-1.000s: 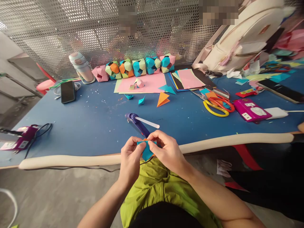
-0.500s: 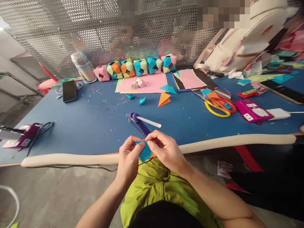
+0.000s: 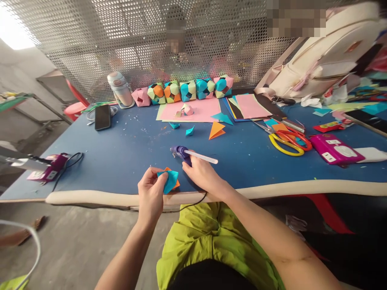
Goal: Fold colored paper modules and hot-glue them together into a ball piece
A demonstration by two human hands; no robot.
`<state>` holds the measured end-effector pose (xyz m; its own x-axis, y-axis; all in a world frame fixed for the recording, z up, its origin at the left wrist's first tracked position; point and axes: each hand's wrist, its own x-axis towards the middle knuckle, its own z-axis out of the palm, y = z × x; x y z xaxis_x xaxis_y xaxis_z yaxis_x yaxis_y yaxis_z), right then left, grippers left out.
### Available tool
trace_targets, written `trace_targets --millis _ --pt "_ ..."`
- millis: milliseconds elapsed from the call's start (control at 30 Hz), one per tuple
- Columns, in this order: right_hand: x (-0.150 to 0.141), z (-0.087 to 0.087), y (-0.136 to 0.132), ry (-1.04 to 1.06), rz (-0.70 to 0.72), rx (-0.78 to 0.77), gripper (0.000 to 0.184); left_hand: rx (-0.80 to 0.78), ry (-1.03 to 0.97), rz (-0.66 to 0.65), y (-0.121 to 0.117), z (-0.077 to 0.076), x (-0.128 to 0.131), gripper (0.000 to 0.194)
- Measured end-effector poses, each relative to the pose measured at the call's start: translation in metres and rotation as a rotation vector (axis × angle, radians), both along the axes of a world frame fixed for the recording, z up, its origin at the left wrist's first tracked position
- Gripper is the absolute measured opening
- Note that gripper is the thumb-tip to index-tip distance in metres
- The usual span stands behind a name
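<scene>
Between the thumb and fingers of my left hand [image 3: 152, 187] are a blue folded paper piece [image 3: 171, 182] and an orange one behind it, held just above the table's front edge. My right hand [image 3: 201, 171] is wrapped round the handle of a purple hot glue gun [image 3: 180, 152]. A whitish glue stick [image 3: 202, 156] juts out of its back end, to the right. The gun lies on the blue table; part of its handle is hidden by my fingers. Beyond it lie a small blue folded piece [image 3: 190, 131] and an orange folded piece [image 3: 217, 131].
Several folded paper balls [image 3: 188, 91] line the back by a bottle [image 3: 120, 89]. Stacked coloured paper [image 3: 249, 106], yellow-handled scissors [image 3: 286, 145] and a purple power strip [image 3: 335, 149] lie rightward. A phone [image 3: 102, 117] lies left. A padded strip [image 3: 272, 186] runs along the front edge.
My right hand has let go of the paper and moved forward onto the glue gun. My left hand has kept the paper and shifted slightly left. The view has turned a little.
</scene>
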<state>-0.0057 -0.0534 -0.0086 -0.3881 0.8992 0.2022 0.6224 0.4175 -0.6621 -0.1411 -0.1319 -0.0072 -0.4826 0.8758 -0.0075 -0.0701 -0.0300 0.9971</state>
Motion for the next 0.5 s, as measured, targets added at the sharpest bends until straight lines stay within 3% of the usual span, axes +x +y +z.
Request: trace_targets --millis 133,300,500 --pt "0.023 0.005 -0.024 0.185 0.009 0.018 0.021 -0.013 -0.021 0.031 0.004 -0.001 -0.005 0.015" --pt "0.045 0.022 -0.061 0.236 0.082 0.096 0.02 -0.019 0.088 0.052 0.008 -0.001 -0.009 0.013" --pt "0.038 0.026 -0.066 0.146 0.174 0.244 0.01 -0.011 0.241 0.08 0.008 0.001 -0.009 0.011"
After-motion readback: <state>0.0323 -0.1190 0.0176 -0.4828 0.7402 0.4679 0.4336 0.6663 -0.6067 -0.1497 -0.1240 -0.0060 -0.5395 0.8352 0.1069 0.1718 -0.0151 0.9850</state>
